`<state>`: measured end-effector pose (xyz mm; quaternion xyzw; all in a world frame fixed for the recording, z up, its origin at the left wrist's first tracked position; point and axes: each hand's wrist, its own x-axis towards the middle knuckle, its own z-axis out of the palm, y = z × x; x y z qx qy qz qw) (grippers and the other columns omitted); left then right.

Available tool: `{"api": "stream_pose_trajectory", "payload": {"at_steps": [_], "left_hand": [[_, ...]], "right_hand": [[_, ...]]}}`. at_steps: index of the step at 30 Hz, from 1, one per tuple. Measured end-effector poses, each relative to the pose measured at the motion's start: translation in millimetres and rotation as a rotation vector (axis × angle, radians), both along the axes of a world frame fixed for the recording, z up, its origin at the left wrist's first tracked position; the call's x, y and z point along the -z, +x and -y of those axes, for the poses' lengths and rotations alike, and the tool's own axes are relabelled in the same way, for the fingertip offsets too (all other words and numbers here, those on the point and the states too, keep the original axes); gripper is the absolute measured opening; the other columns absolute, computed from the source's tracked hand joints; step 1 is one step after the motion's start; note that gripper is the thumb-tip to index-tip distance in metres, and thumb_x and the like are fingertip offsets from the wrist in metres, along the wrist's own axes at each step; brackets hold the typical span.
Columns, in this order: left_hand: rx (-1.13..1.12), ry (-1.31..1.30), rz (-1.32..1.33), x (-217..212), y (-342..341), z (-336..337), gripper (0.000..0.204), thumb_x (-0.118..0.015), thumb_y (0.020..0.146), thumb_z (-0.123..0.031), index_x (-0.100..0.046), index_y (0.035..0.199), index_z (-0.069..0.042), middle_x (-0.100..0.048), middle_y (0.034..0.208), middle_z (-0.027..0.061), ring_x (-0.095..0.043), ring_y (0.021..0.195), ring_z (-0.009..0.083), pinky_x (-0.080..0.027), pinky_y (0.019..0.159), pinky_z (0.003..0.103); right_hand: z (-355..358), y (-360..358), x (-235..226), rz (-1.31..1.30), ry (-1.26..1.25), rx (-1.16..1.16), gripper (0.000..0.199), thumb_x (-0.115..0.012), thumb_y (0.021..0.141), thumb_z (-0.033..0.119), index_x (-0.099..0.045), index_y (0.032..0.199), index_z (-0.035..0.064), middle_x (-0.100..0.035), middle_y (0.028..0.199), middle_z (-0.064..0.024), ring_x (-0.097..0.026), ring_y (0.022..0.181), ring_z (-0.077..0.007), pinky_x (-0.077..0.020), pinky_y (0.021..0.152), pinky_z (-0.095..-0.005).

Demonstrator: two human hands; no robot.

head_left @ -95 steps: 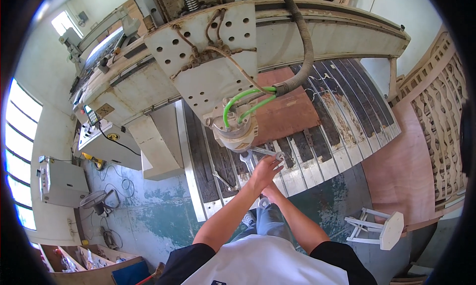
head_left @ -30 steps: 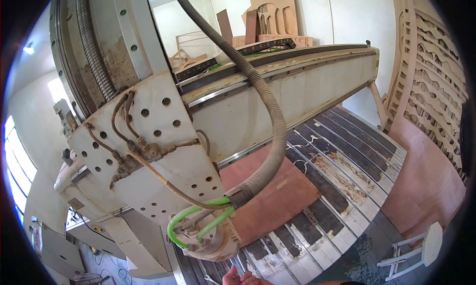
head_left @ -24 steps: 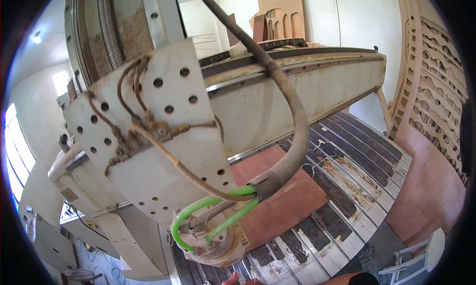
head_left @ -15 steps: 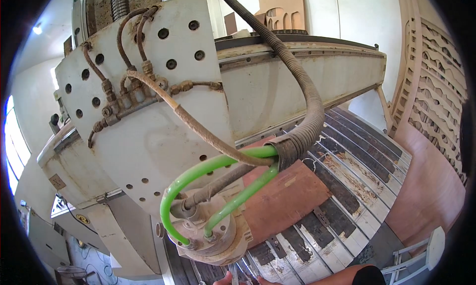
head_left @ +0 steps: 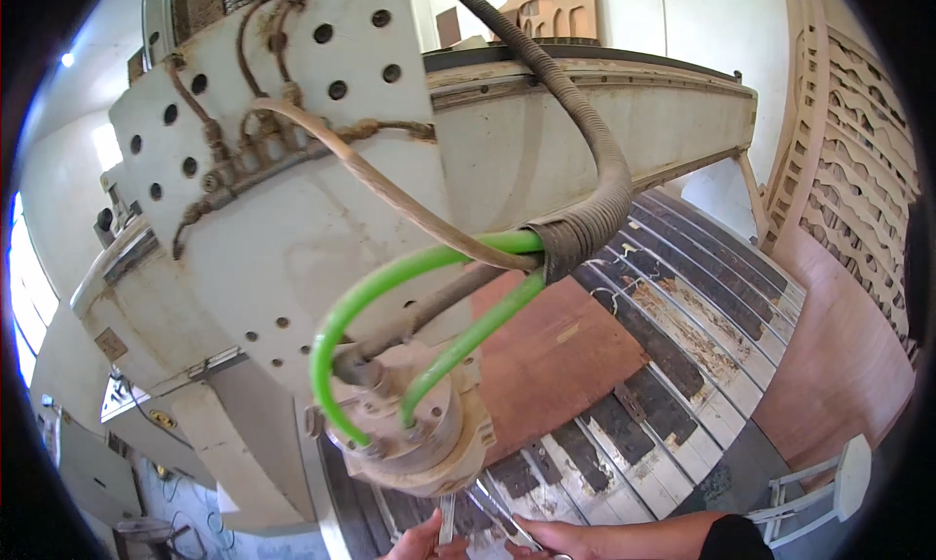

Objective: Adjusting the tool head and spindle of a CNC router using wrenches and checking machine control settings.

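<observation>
- The frame is filled by the dusty white spindle head (head_left: 292,219) of a large wood router, seen from very close.
- The round spindle motor (head_left: 409,438) is seen at 6 o'clock from the frame centre, with two green hoses (head_left: 390,287) looping out of its top toward a grey corrugated conduit (head_left: 595,180) at 2 o'clock.
- Two wrenches (head_left: 487,511) are held just beneath the spindle motor, at 6 o'clock, one upright and one slanting toward 4 o'clock.
- The left hand (head_left: 424,542) is cut off by the lower edge; its fingers are curled against the upright wrench, though how tightly cannot be told.
- The right hand (head_left: 561,539) is seen at 5 o'clock, closed around the handle of the slanting wrench, with a dark sleeve (head_left: 731,542) at the wrist.
- A reddish-brown wooden board (head_left: 556,355) lies on the slatted machine bed (head_left: 682,365), at 3 o'clock from the spindle motor.
- Carved wooden panels (head_left: 848,160) are stacked at 2 o'clock, and a white stool (head_left: 829,487) stands at 4 o'clock.
</observation>
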<state>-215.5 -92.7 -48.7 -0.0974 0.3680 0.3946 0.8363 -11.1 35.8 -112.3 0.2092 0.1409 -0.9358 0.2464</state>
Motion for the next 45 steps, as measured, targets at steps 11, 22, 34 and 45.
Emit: {"api": "stream_pose_trajectory", "payload": {"at_steps": [11, 22, 34, 45], "left_hand": [[0.078, 0.033, -0.382, 28.1, 62.3, 87.6, 0.06, -0.023, 0.093, -0.059, -0.039, 0.062, -0.011, -0.026, 0.048, -0.0024, -0.029, 0.045, 0.0113, -0.027, 0.048, 0.028], [-0.019, -0.214, -1.641, 79.1, 104.0, 57.2, 0.052, -0.038, 0.092, -0.039, -0.062, 0.08, 0.005, -0.06, 0.083, 0.0311, -0.058, 0.084, 0.0472, -0.044, 0.075, 0.054], [-0.331, 0.055, -1.661, 54.0, 80.5, 134.1, 0.02, -0.064, 0.079, -0.017, -0.065, 0.09, -0.001, -0.065, 0.081, 0.0201, -0.064, 0.077, 0.0337, -0.049, 0.068, 0.041], [-0.569, -1.245, -1.229, 173.2, 185.0, 507.1, 0.024, -0.059, 0.073, -0.02, -0.065, 0.086, 0.0, -0.066, 0.077, 0.0169, -0.063, 0.061, 0.0297, -0.05, 0.063, 0.038]], "right_hand": [[85.7, 59.1, 2.7, 0.418, 1.21, -0.002, 0.055, -0.038, 0.092, 0.052, -0.056, 0.072, 0.0047, -0.052, 0.052, -0.0064, -0.052, 0.045, -0.0209, -0.0439, 0.047, -0.036], [104.7, 32.0, 28.8, 0.389, 2.125, 0.195, 0.026, -0.057, 0.083, 0.022, -0.055, 0.08, -0.0034, -0.06, 0.07, -0.0261, -0.059, 0.07, -0.0453, -0.0466, 0.063, -0.0511], [95.7, 20.7, 13.1, 0.182, 2.198, -0.046, 0.02, -0.06, 0.075, 0.009, -0.056, 0.088, -0.0056, -0.055, 0.093, -0.0233, -0.055, 0.087, -0.0396, -0.0463, 0.079, -0.046], [184.7, -21.8, -20.8, -0.358, 2.229, -0.103, 0.02, -0.061, 0.072, 0.009, -0.061, 0.088, -0.0036, -0.06, 0.091, -0.0212, -0.057, 0.089, -0.0362, -0.0456, 0.079, -0.042]]}}
